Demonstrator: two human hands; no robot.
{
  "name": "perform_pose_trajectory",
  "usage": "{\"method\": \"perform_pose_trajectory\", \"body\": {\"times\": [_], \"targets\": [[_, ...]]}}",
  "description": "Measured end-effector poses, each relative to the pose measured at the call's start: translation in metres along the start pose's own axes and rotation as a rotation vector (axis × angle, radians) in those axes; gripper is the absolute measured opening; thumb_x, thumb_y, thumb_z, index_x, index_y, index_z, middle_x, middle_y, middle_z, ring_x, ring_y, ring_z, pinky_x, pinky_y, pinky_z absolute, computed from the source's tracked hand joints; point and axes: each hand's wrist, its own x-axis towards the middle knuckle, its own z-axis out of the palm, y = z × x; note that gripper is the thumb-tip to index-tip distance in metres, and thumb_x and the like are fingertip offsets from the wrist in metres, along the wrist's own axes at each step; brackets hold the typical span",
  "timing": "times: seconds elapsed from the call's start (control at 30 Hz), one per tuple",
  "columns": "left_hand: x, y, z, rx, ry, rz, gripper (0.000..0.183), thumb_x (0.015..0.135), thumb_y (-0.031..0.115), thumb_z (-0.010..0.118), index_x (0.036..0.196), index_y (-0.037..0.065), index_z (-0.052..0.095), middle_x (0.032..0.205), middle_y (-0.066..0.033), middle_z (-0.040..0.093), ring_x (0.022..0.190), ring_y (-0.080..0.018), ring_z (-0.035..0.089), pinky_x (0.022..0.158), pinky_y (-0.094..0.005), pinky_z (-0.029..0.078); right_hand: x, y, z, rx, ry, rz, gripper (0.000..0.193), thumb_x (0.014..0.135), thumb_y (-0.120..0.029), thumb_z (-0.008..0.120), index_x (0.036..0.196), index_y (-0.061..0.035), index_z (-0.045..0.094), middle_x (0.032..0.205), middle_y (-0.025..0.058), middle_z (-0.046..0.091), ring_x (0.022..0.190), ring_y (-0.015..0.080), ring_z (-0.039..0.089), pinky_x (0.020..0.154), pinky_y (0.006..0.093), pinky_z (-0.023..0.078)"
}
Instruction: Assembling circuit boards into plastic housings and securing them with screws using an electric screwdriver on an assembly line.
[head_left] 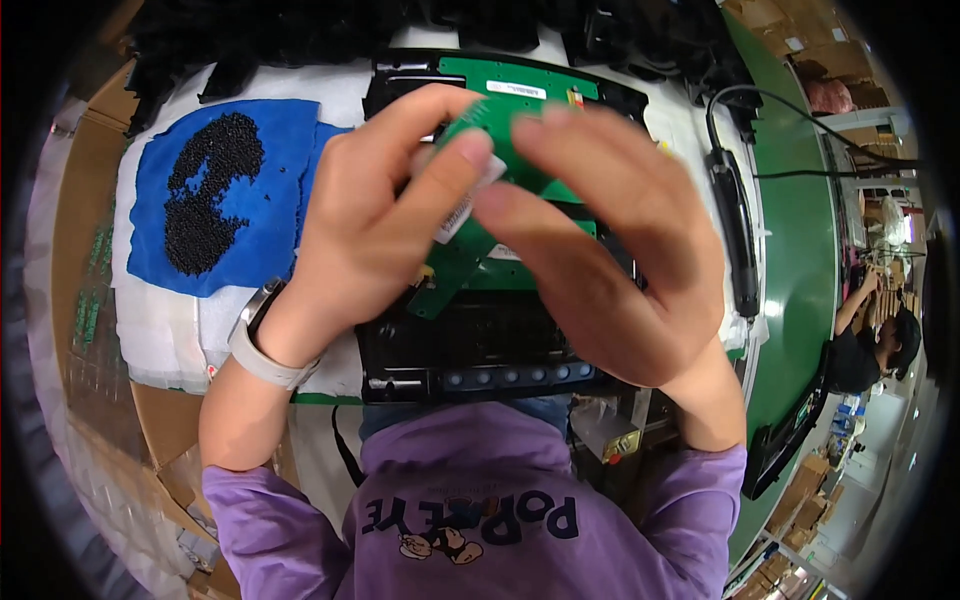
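My left hand (385, 200) grips a narrow green circuit board (455, 280), its thumb lying across the board. The board is held tilted and carries a white printed label (453, 218). My right hand (625, 230) is at the board's right side, thumb and fingertips close to or against it. Motion blurs this hand, so its hold is unclear. Below both hands lies a black plastic housing (470, 340) with a row of round bluish spots along its near edge. Another green board (470, 68) sits in the housing's far part, partly hidden by my hands.
Left of my hands, a blue cloth (155, 210) holds a heap of small black parts (200, 240). A black powered screwdriver (738, 230) with a cable lies right. Dark parts (660, 45) line the far side. Beyond the green table surface (800, 240), another person (870, 355) works.
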Motion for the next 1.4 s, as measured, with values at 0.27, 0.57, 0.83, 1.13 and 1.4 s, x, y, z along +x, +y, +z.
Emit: {"method": "perform_pose_trajectory", "body": {"times": [0.27,0.57,0.83,1.13,1.4], "targets": [[-0.01,-0.005,0.006,0.078,-0.177,0.139,0.018,0.085,0.012,0.055,0.099,0.0,0.056,0.072,-0.0133,0.063,0.065,-0.029,0.064,0.056,-0.0329,0.049,0.011,-0.027,-0.007,0.062,-0.353,0.413,0.055,0.066,0.003,0.067,0.119,-0.011,0.059,0.107,0.0125,0.057,0.087,0.0304,0.061,0.07,0.0343,0.05],[-0.022,0.004,0.024,0.009,-0.319,0.24,0.032,0.096,0.029,0.042,0.105,0.002,0.054,0.075,-0.0088,0.059,0.064,-0.0209,0.055,0.056,-0.032,0.042,-0.029,-0.042,-0.042,0.202,-0.216,0.677,0.027,0.076,0.01,0.059,0.102,0.0041,0.062,0.093,0.0165,0.062,0.076,0.0245,0.062,0.065,0.0287,0.05],[-0.007,-0.012,0.009,0.385,-0.35,0.234,0.021,0.077,0.012,0.065,0.095,0.002,0.06,0.096,-0.0096,0.062,0.098,-0.023,0.059,0.087,-0.0306,0.044,-0.051,-0.065,-0.039,0.472,-0.346,0.889,0.021,0.08,0.005,0.059,0.101,0.001,0.062,0.089,0.0125,0.061,0.075,0.0235,0.061,0.067,0.0288,0.048],[-0.013,-0.025,0.018,0.646,-0.488,0.467,0.042,0.064,0.02,0.077,0.099,0.008,0.058,0.124,-0.009,0.049,0.129,-0.0321,0.036,0.103,-0.0524,0.028,-0.066,-0.07,-0.03,0.503,-0.305,0.878,0.024,0.08,0.006,0.056,0.104,0.001,0.059,0.086,0.0129,0.058,0.071,0.0247,0.06,0.062,0.0302,0.047],[-0.015,-0.021,0.021,0.723,-0.51,0.457,0.048,0.062,0.019,0.077,0.104,0.01,0.055,0.128,-0.0102,0.046,0.132,-0.0331,0.032,0.103,-0.0549,0.027,-0.069,-0.068,-0.033,0.54,-0.353,0.87,0.022,0.079,0.006,0.055,0.1,0.0009,0.059,0.085,0.0129,0.057,0.068,0.0275,0.058,0.061,0.0328,0.047]]}}
